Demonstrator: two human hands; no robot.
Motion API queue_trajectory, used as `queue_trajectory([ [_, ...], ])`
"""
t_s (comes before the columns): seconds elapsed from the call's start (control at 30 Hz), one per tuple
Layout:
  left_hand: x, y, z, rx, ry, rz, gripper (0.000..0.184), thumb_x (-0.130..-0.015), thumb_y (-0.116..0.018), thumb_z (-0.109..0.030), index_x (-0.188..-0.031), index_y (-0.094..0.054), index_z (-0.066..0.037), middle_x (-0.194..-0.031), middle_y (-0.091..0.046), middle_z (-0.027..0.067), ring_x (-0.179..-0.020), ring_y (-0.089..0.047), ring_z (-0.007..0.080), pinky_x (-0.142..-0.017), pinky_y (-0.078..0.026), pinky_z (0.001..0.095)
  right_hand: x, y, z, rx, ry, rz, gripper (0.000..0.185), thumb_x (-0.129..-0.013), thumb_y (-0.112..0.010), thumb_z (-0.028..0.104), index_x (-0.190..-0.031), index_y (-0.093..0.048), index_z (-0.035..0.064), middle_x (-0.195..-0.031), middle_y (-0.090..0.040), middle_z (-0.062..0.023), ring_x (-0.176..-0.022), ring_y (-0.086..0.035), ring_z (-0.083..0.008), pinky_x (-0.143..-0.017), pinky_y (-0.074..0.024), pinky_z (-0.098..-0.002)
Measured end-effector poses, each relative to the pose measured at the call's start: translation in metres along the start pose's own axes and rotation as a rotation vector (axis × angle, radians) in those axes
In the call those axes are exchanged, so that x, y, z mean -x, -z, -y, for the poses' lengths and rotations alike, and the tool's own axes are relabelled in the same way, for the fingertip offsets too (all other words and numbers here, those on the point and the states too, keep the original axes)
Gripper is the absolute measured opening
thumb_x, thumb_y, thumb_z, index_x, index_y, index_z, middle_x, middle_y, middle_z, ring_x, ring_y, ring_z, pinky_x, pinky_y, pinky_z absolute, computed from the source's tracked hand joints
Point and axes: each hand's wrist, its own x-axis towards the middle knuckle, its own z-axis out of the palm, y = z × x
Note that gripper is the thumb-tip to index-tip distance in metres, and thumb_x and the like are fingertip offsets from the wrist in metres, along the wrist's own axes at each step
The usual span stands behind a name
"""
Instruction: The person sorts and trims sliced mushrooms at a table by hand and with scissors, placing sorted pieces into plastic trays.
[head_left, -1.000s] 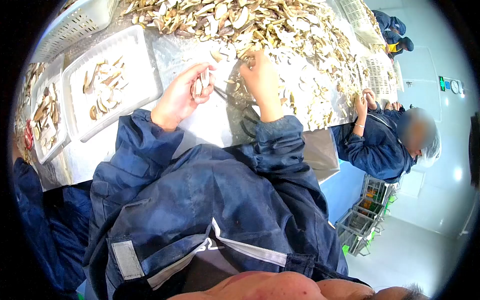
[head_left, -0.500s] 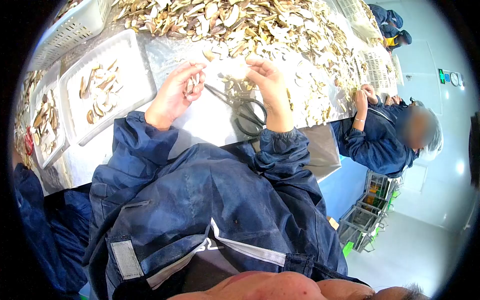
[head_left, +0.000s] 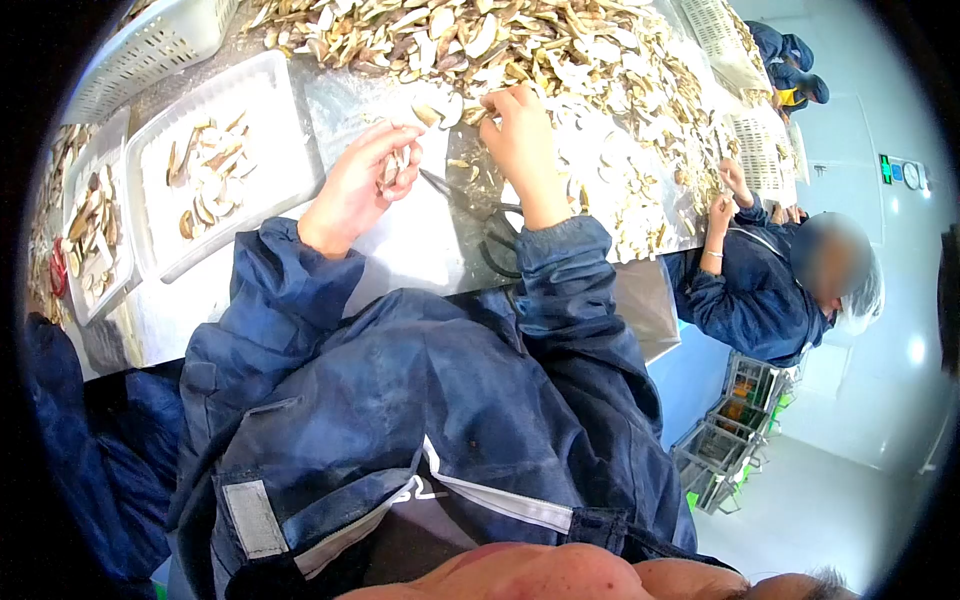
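Observation:
Cupped in my left hand [head_left: 368, 185] are several mushroom slices [head_left: 395, 172], pale with brown edges, held between curled fingers and palm. My right hand [head_left: 525, 145] reaches to the near edge of a large heap of mushroom slices [head_left: 480, 45]. Its thumb and fingertips are slightly apart and close to the slices, with nothing plainly held. A pair of black-handled scissors [head_left: 492, 250] lies on the table below, partly covered by my right forearm. Small mushroom scraps [head_left: 470, 170] lie between my hands.
A white tray [head_left: 300, 150] with some slices stands at left, beside a narrower tray [head_left: 125, 255] of slices. White baskets [head_left: 165, 65] stand at the table's far left and right. A co-worker [head_left: 760, 280] sits at right, both hands over the table.
My right hand has moved up and away from my left hand to the heap's edge. My left hand has barely shifted, still holding the slices. The co-worker's hands have moved slightly.

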Motion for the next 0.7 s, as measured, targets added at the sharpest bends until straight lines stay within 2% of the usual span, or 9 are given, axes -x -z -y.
queue_trajectory([
  [0.03,0.0,0.0,0.0,-0.004,0.006,0.001,0.016,-0.099,-0.054,-0.018,-0.11,-0.057,-0.006,-0.08,-0.056,0.0016,-0.056,-0.048,0.0065,-0.041,-0.032,0.0177,0.003,0.001,0.001,-0.058,-0.033,0.027,0.024,-0.075,-0.067,0.005,-0.099,-0.07,0.0065,-0.1,-0.062,-0.0175,-0.093,-0.061,-0.0364,-0.08,-0.0505,-0.0444],
  [0.17,0.0,0.0,0.0,-0.016,0.027,-0.003,0.017,-0.099,-0.054,-0.018,-0.11,-0.057,-0.006,-0.081,-0.056,0.0015,-0.056,-0.048,0.0065,-0.041,-0.032,0.018,0.008,0.011,0.011,-0.267,-0.231,0.129,0.015,-0.076,-0.069,0.006,-0.091,-0.071,0.0032,-0.094,-0.064,-0.0184,-0.082,-0.064,-0.0349,-0.074,-0.0522,-0.0417],
  [0.27,0.0,0.0,-0.001,-0.007,0.025,-0.019,0.017,-0.099,-0.054,-0.018,-0.11,-0.057,-0.005,-0.081,-0.056,0.0016,-0.056,-0.047,0.0065,-0.041,-0.032,0.0183,0.011,0.011,0.011,-0.347,-0.344,0.088,0.014,-0.078,-0.07,0.01,-0.089,-0.071,0.0018,-0.09,-0.066,-0.0176,-0.077,-0.064,-0.0343,-0.072,-0.0521,-0.0404],
  [0.37,-0.002,0.002,0.001,0.003,0.013,-0.019,0.018,-0.099,-0.055,-0.018,-0.111,-0.057,-0.005,-0.081,-0.056,0.0018,-0.055,-0.047,0.0067,-0.041,-0.032,0.0185,0.009,0.016,0.013,-0.285,-0.251,0.061,0.017,-0.078,-0.072,0.014,-0.09,-0.072,0.0021,-0.09,-0.067,-0.0172,-0.081,-0.064,-0.0344,-0.074,-0.0523,-0.0412],
  [0.47,-0.003,0.003,0.002,-0.005,0.005,-0.016,0.018,-0.099,-0.055,-0.018,-0.111,-0.058,-0.005,-0.081,-0.057,0.002,-0.055,-0.047,0.007,-0.041,-0.032,0.0187,0.009,0.01,0.011,-0.145,-0.056,0.051,0.018,-0.078,-0.073,0.016,-0.089,-0.072,0.0019,-0.088,-0.066,-0.0174,-0.083,-0.064,-0.0352,-0.076,-0.0522,-0.0421],
  [0.57,-0.003,0.002,0.001,0.002,0.011,-0.017,0.018,-0.099,-0.055,-0.018,-0.111,-0.058,-0.004,-0.082,-0.057,0.0022,-0.055,-0.047,0.0073,-0.041,-0.032,0.0188,0.007,0.008,0.016,-0.12,-0.103,0.148,0.019,-0.077,-0.074,0.017,-0.088,-0.072,0.0018,-0.089,-0.066,-0.0178,-0.085,-0.064,-0.0353,-0.078,-0.0523,-0.043],
  [0.67,-0.001,0.0,0.0,-0.003,0.005,-0.012,0.019,-0.099,-0.055,-0.018,-0.111,-0.058,-0.004,-0.082,-0.057,0.0024,-0.056,-0.048,0.0074,-0.041,-0.032,0.0186,0.009,0.001,0.009,-0.163,-0.158,0.167,0.023,-0.077,-0.076,0.022,-0.089,-0.072,0.003,-0.085,-0.065,-0.0147,-0.078,-0.065,-0.0294,-0.072,-0.0519,-0.038],
  [0.7,-0.001,0.0,0.0,-0.011,-0.001,-0.007,0.019,-0.099,-0.055,-0.018,-0.111,-0.058,-0.004,-0.082,-0.057,0.0025,-0.056,-0.048,0.0074,-0.042,-0.032,0.0185,0.01,0.002,0.01,-0.2,-0.204,0.179,0.022,-0.077,-0.076,0.021,-0.088,-0.072,0.0026,-0.086,-0.066,-0.0156,-0.079,-0.065,-0.0312,-0.073,-0.0519,-0.0394],
])
